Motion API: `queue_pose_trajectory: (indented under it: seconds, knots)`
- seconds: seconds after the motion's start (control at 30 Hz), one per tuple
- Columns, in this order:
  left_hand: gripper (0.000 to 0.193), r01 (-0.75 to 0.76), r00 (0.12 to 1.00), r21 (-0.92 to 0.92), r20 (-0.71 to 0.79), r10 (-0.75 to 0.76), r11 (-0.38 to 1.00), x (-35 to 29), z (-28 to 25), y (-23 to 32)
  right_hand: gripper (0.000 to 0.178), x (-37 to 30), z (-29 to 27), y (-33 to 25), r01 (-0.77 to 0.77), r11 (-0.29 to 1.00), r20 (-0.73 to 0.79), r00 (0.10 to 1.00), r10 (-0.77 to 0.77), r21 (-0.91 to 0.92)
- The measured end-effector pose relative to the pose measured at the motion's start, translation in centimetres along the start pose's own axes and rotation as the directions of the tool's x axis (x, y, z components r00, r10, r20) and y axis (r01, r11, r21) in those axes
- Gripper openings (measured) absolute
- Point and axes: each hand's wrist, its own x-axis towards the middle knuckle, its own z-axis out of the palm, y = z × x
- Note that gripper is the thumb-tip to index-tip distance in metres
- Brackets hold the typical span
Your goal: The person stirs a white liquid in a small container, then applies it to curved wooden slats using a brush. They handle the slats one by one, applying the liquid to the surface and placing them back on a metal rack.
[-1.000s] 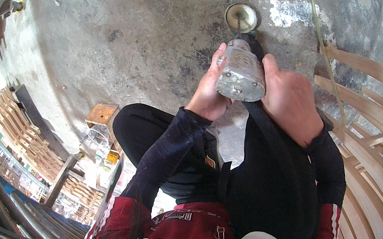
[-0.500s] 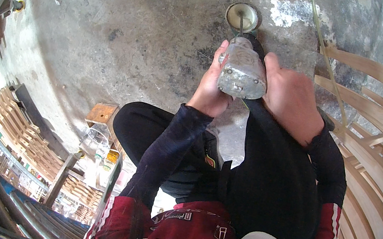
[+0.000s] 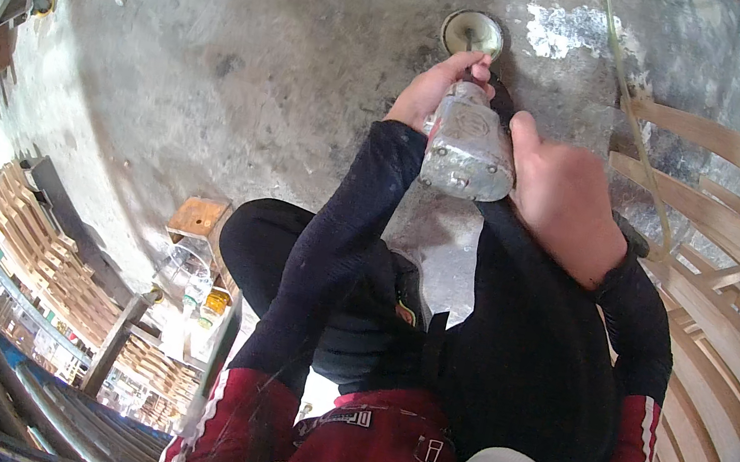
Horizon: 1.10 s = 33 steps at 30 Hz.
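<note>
A worn grey metal power tool (image 3: pixel 472 150), shaped like a drill, is held between my hands, its rounded back end toward me. My right hand (image 3: pixel 566 200) wraps around its right side, thumb pointing forward; the grip itself is hidden under the hand. My left hand (image 3: pixel 437 91) lies along the left of the tool's front end, with its fingers curled over the nose. Just past the fingertips is a round, shallow cream-coloured cup (image 3: pixel 473 37) with a dark rim. A thin rod shows inside the cup; where it meets the tool is covered by my fingers.
Stained concrete floor (image 3: pixel 264 47) spreads ahead and left. Curved wooden slats (image 3: pixel 727 144) are stacked at right, with a thin yellowish hose (image 3: pixel 637 129) across them. A small wooden block (image 3: pixel 198 217), a clear plastic container and more stacked wood (image 3: pixel 45 245) are at left.
My left hand has slid forward along the tool, from beside its body to its nose, and its fingers now curl over the front. The tool and cup have shifted slightly in view.
</note>
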Motion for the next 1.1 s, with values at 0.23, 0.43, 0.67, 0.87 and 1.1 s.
queue_pose_trajectory:
  seconds: [0.23, 0.43, 0.67, 0.87, 1.1]
  knots:
    - [0.013, 0.048, 0.996, -0.055, 0.078, -0.043, 0.997, 2.7, -1.8, -0.8, 0.021, -0.5, -0.6, -0.1, -0.035, 0.999, 0.093, 0.995, 0.032, 0.030]
    - [0.013, 0.001, 0.998, -0.052, 0.059, 0.002, 0.999, 2.4, -1.7, -0.1, 0.017, -0.3, -0.2, 0.2, -0.019, 1.000, -0.027, 0.999, 0.019, 0.023]
    - [0.011, 0.056, 0.989, -0.056, 0.142, -0.048, 0.997, 3.2, -4.1, -0.3, 0.013, -0.4, -0.6, -0.1, 0.018, 1.000, 0.037, 0.999, -0.018, 0.019]
    - [0.012, -0.013, 0.996, 0.000, 0.089, 0.013, 1.000, 2.8, -3.0, -0.2, 0.012, -0.6, -0.6, -0.1, -0.005, 1.000, 0.015, 1.000, 0.005, -0.002]
    - [0.012, -0.005, 0.997, -0.041, 0.083, 0.009, 0.999, 2.7, -3.6, -0.4, 0.013, -0.8, -0.3, 0.2, 0.018, 1.000, 0.002, 1.000, -0.018, 0.010]
